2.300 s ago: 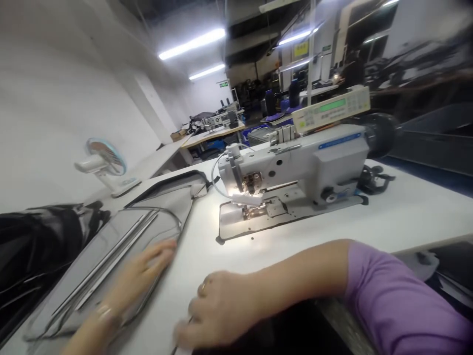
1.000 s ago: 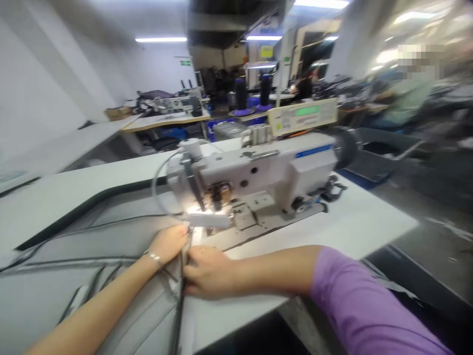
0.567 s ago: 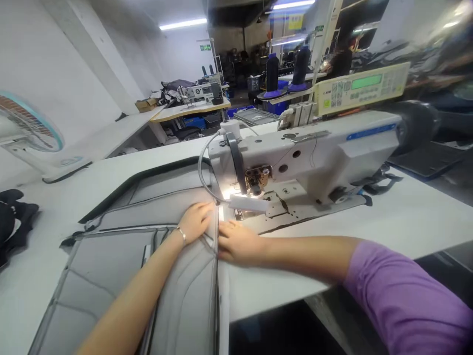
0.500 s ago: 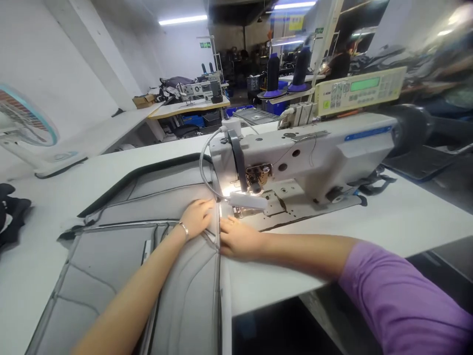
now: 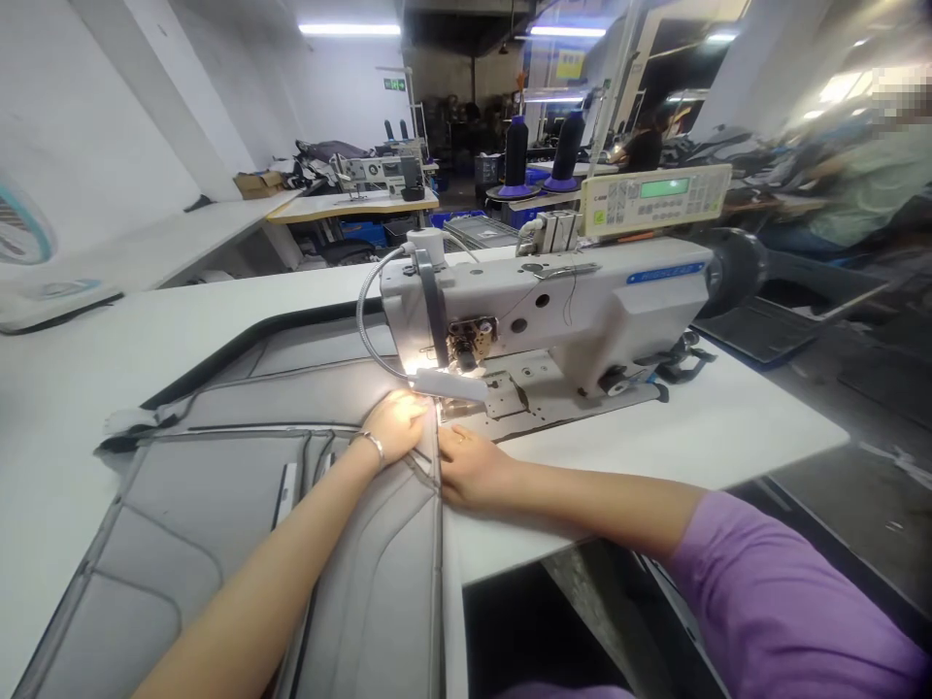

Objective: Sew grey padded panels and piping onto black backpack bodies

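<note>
A large grey padded fabric piece with dark piping lies over the left of the white table, its right edge running up to the sewing machine. My left hand presses on the fabric beside the lit needle area, fingers together and bent. Along the fabric's right edge, my right hand is closed, its fingertips pinching the edge just in front of the machine's lamp. The needle itself is hidden behind the lamp.
The white table reaches right of the machine. A fan stands at the left edge. Behind the machine are thread cones and a control panel. Another person is blurred at the far right.
The view has turned right, so the machine and fan appear further left. Both hands stay on the fabric, now slightly nearer the lamp, with light falling on my left hand.
</note>
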{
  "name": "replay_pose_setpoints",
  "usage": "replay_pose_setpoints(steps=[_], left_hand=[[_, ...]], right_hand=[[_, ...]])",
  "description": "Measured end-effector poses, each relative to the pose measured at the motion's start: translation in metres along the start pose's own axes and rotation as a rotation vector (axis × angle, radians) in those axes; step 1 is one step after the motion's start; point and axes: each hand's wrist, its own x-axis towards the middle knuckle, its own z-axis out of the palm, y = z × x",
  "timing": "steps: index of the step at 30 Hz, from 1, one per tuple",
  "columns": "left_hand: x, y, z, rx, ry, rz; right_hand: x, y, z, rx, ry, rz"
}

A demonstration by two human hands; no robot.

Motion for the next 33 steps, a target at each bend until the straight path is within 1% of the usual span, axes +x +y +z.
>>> replay_pose_setpoints(steps=[2,4,7,9,11,12,13,15,17,18,20,21,23,25,26,28,29,32,33], left_hand=[[0.003,0.01,0.001,-0.003,0.02,0.004],[0.001,0.019,0.003,-0.003,0.049,0.003],[-0.006,0.024,0.005,-0.002,0.084,-0.013],[-0.009,0.024,0.006,-0.01,0.065,-0.027],[-0.01,0.024,0.005,-0.03,0.019,-0.058],[-0.01,0.024,0.005,-0.04,-0.003,-0.081],[-0.01,0.025,0.004,-0.048,-0.02,-0.105],[-0.009,0.028,0.003,-0.047,-0.037,-0.145],[-0.008,0.032,0.001,-0.032,-0.037,-0.165],[-0.008,0.034,-0.001,-0.026,-0.032,-0.169],[-0.01,0.037,-0.005,-0.033,-0.031,-0.15],[-0.013,0.038,-0.009,-0.052,-0.044,-0.117],[-0.021,0.038,-0.016,-0.112,-0.102,-0.006],[-0.03,0.037,-0.023,-0.148,-0.159,0.109],[-0.035,0.036,-0.025,-0.151,-0.172,0.144],[-0.041,0.036,-0.027,-0.146,-0.163,0.162],[-0.042,0.036,-0.028,-0.152,-0.151,0.158],[-0.039,0.039,-0.028,-0.217,-0.138,0.161],[-0.038,0.039,-0.029,-0.25,-0.147,0.174]], right_hand=[[-0.007,0.002,-0.002,-0.009,-0.022,0.009],[-0.012,0.004,-0.002,-0.015,-0.03,0.0],[-0.014,0.004,-0.003,-0.019,-0.041,-0.01],[-0.018,-0.003,-0.009,-0.026,-0.055,0.014],[-0.03,-0.019,-0.019,-0.035,-0.046,0.039],[-0.039,-0.029,-0.025,-0.031,-0.03,0.014],[-0.048,-0.041,-0.032,-0.021,-0.004,-0.046],[-0.063,-0.064,-0.042,0.019,0.042,-0.279],[-0.068,-0.08,-0.046,0.066,0.073,-0.469],[-0.066,-0.086,-0.044,0.091,0.09,-0.516],[-0.057,-0.091,-0.037,0.144,0.121,-0.532],[-0.052,-0.092,-0.033,0.168,0.142,-0.522],[-0.047,-0.092,-0.026,0.198,0.173,-0.492],[-0.051,-0.091,-0.022,0.213,0.2,-0.455],[-0.055,-0.09,-0.021,0.22,0.214,-0.443],[-0.064,-0.089,-0.019,0.239,0.24,-0.377],[-0.069,-0.088,-0.018,0.246,0.249,-0.303],[-0.075,-0.085,-0.014,0.23,0.257,-0.01],[-0.075,-0.084,-0.013,0.212,0.254,0.046]])
